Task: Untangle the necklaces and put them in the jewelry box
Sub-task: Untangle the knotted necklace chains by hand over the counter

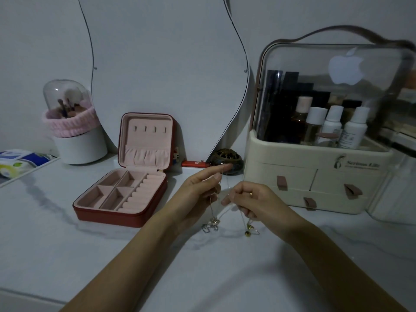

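Readable txt: one brand + one logo
"Serious Life" on cream cosmetic organizer front; white apple logo on its clear lid; smaller print unreadable.

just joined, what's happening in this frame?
A person holds a bunch of thin tangled chain necklaces up over the white marble-look tabletop. The left hand pinches strands with the index finger extended; the right hand grips other strands. Pendants dangle just above the surface. The open red jewelry box with pink lining sits to the left, with no necklace visible in it.
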